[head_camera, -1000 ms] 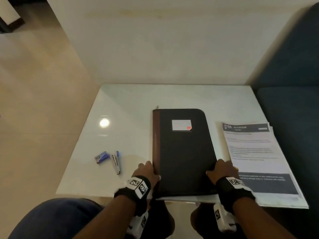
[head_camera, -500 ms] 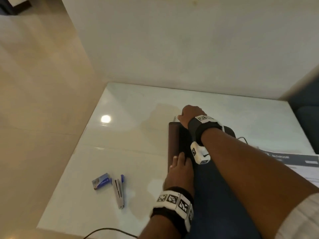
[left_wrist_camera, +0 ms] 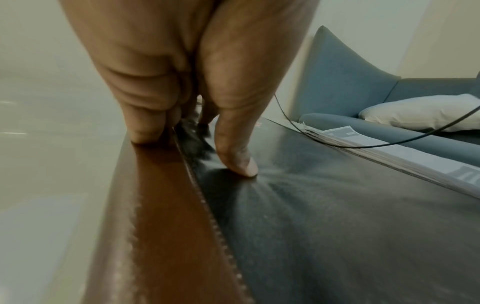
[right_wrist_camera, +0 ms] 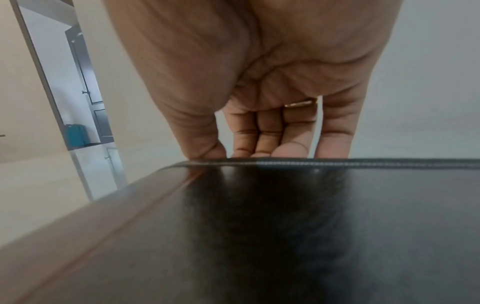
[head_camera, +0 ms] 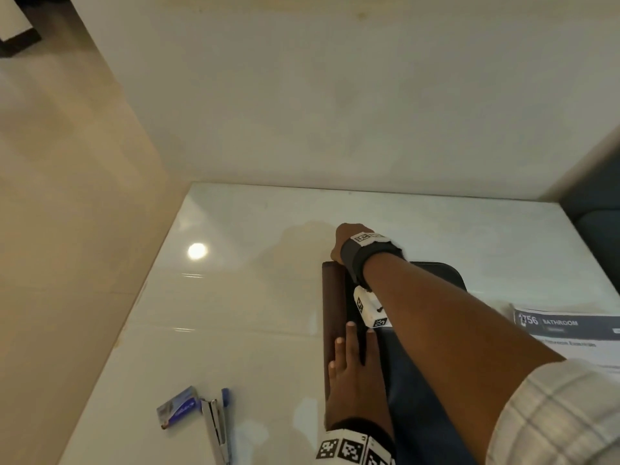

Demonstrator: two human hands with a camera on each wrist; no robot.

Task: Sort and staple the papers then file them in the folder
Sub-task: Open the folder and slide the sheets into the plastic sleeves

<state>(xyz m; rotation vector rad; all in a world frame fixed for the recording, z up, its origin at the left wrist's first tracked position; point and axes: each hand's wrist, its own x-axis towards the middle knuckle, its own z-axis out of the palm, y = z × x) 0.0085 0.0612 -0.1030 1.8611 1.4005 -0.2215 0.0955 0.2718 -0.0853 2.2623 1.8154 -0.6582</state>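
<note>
I log a white desk [head_camera: 255, 297] against the wall, a blue sofa [left_wrist_camera: 345, 86] with a pillow [left_wrist_camera: 426, 113] to its right. Folder [head_camera: 432, 414], dark with brown spine, lies closed mid-desk; my right forearm crosses over it. Papers [head_camera: 570, 333] sit just right of the folder. Stapler [head_camera: 214, 427] and staple box [head_camera: 177, 406] lie near the left front, apart from both hands. Left hand [head_camera: 355, 374]: grip flat, fingers straight, pressing the spine. Right hand [head_camera: 345, 241]: fingers curl over the far top edge; whether they grasp anything I cannot tell. Since half a second ago, placement is unchanged.
</note>
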